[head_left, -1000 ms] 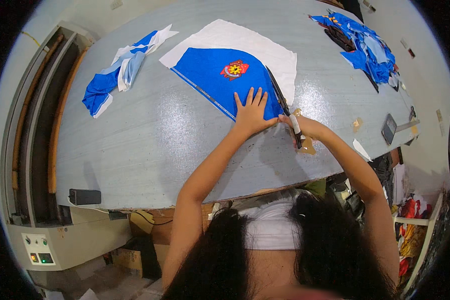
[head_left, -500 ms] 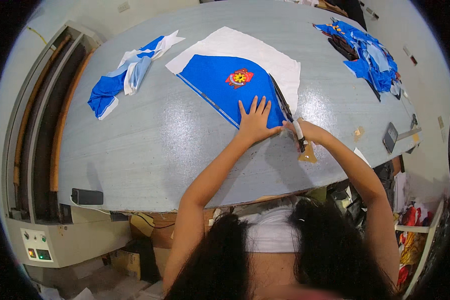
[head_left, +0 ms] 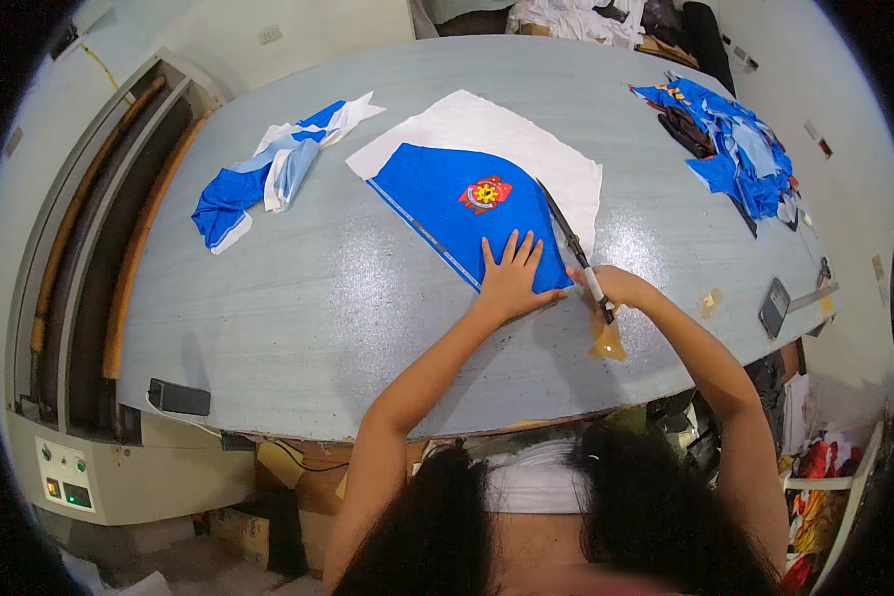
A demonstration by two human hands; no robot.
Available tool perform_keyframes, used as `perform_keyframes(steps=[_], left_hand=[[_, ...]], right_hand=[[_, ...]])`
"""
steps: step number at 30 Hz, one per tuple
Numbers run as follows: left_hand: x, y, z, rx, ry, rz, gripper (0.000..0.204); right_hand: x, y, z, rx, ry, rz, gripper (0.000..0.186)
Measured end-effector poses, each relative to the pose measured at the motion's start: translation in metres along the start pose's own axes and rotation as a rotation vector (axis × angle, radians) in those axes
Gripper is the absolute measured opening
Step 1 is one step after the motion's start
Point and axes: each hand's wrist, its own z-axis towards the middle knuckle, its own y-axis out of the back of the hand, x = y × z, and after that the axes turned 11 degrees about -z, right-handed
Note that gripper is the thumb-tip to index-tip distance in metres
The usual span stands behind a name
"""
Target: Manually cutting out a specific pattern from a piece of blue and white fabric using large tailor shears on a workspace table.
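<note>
A blue fabric panel [head_left: 427, 194] with a red and yellow emblem lies over white fabric [head_left: 526, 149] on the grey table. My left hand [head_left: 512, 273] is spread flat on the panel's lower part, fingers apart, holding nothing. Long dark scissors [head_left: 558, 217], with pale wrapping on the handle, are gripped in my right hand [head_left: 616, 290], their blades along the curved right edge of the blue panel where it borders the white. A tan paper scrap [head_left: 606, 343] sits just below that hand, partly under the handle.
Crumpled blue-and-white fabric [head_left: 230, 199] lies left, a pile of blue pieces [head_left: 740, 149] back right. A phone [head_left: 775, 308] rests near the table's right edge, a black box [head_left: 179, 395] at front left. A long machine [head_left: 79, 268] stands beside the table [head_left: 268, 338].
The whole scene sits lower in the picture as the camera has shifted, showing more of the far side. My hands and the scissors keep about the same place on the fabric.
</note>
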Motion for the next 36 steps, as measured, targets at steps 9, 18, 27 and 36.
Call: perform_keyframes(steps=[9, 18, 27, 36], left_hand=[[-0.003, 0.003, 0.0, 0.023, 0.007, 0.011, 0.094], [-0.006, 0.007, 0.003, 0.075, 0.023, 0.028, 0.094], [-0.005, 0.005, 0.002, 0.019, -0.01, 0.001, 0.093], [-0.006, 0.006, 0.003, 0.015, -0.004, 0.02, 0.091]], right_hand=[[-0.006, 0.006, -0.003, -0.057, 0.098, -0.04, 0.057], [-0.015, 0.032, 0.02, 0.211, 0.064, 0.08, 0.065], [-0.036, 0.032, 0.042, -0.029, 0.15, -0.37, 0.064], [-0.022, 0.064, 0.019, 0.123, 0.279, -0.398, 0.071]])
